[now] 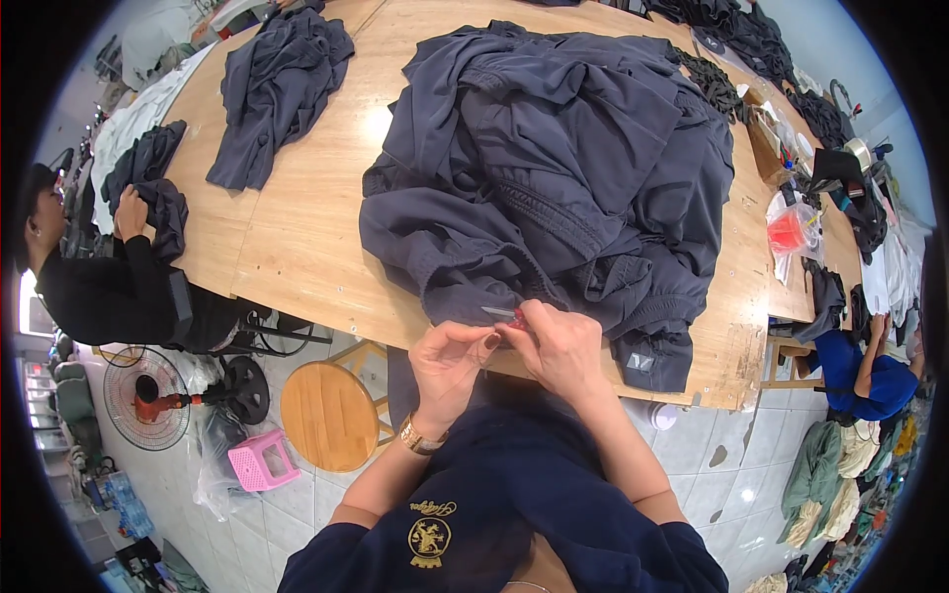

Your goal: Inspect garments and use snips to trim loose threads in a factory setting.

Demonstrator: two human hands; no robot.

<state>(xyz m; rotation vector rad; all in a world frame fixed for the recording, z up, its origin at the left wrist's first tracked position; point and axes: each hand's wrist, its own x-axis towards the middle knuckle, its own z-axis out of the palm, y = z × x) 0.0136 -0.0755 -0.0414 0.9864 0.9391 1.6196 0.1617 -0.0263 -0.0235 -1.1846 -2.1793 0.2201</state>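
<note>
A large heap of dark grey garments with elastic waistbands lies on the table in front of me. At its near edge my right hand is closed on a small red-handled cutting tool, its pointed grey blade toward the left. My left hand is pinched just beside it, thumb and fingertips together. What those fingertips hold, if anything, is too small to make out. Both hands are close together, over the near table edge, with garment cloth just beyond them.
The wooden table also bears another dark garment at the far left. A bag with a red drink stands at the right. Below left are a wooden stool, a fan and a pink stool. Co-workers sit on both sides.
</note>
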